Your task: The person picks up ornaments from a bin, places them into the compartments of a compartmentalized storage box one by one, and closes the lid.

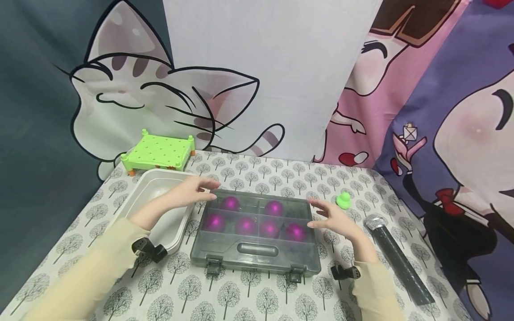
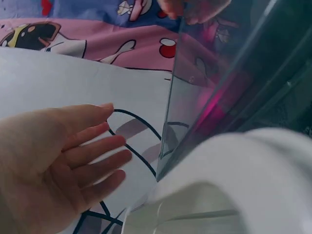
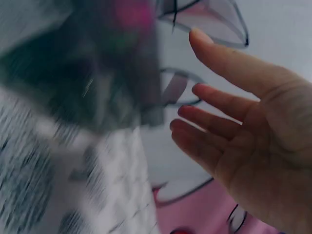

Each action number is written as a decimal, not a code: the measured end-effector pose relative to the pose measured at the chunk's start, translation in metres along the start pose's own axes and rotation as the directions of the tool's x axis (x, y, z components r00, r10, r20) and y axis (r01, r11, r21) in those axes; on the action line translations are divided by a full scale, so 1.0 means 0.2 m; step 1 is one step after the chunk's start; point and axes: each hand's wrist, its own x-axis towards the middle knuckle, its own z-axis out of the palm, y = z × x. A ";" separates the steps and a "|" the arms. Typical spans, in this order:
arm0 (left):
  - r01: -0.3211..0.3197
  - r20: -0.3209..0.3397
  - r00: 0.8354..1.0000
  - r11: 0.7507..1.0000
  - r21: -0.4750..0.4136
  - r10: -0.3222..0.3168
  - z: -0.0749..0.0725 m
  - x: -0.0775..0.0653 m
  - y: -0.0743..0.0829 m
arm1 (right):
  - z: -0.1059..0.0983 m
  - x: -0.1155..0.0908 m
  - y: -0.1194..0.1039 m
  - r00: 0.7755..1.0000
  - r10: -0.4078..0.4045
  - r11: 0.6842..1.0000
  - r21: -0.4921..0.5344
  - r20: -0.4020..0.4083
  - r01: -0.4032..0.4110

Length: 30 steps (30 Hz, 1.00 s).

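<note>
A smoky see-through plastic organizer case (image 1: 257,249) lies flat, its lid down and its front latches (image 1: 214,266) jutting toward me. Several glowing magenta round spots (image 1: 246,225) show through its compartments. Beside its far left corner hovers my left hand (image 1: 188,191), fingers loosely extended and nothing in them. Close to the right edge is my right hand (image 1: 331,217), likewise bare, thumb apart from the fingers. In the left wrist view the left hand (image 2: 73,165) is apart from the case (image 2: 234,87). The right wrist view has the case (image 3: 97,63) blurred beside the right hand (image 3: 248,131).
A white basin (image 1: 172,243) stands left of the case, under my left forearm. Behind it is a small green toy bed (image 1: 158,150). To the right are a green rubber duck (image 1: 343,200) and a black microphone (image 1: 401,263). Printed cloths hang behind the table.
</note>
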 end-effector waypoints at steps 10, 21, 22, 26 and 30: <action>-0.165 -0.023 0.985 0.966 0.200 0.173 0.06 -0.05 0.07 | 0.26 0.10 -0.42 0.990 -0.131 0.954 -0.266 0.053 0.140; -0.215 0.084 0.976 0.945 0.247 0.200 0.12 -0.10 0.09 | 0.65 0.16 -0.61 0.947 -0.216 0.863 -0.407 0.237 0.299; -0.219 0.095 0.975 0.944 0.248 0.201 0.12 -0.11 0.09 | 0.68 0.16 -0.62 0.943 -0.222 0.855 -0.415 0.248 0.311; -0.213 0.142 0.973 0.942 0.259 0.181 0.13 -0.14 0.09 | 0.77 0.15 -0.62 0.938 -0.225 0.829 -0.454 0.264 0.327; -0.222 0.155 0.970 0.944 0.245 0.188 0.15 -0.17 0.10 | 0.83 0.14 -0.62 0.939 -0.239 0.821 -0.464 0.248 0.332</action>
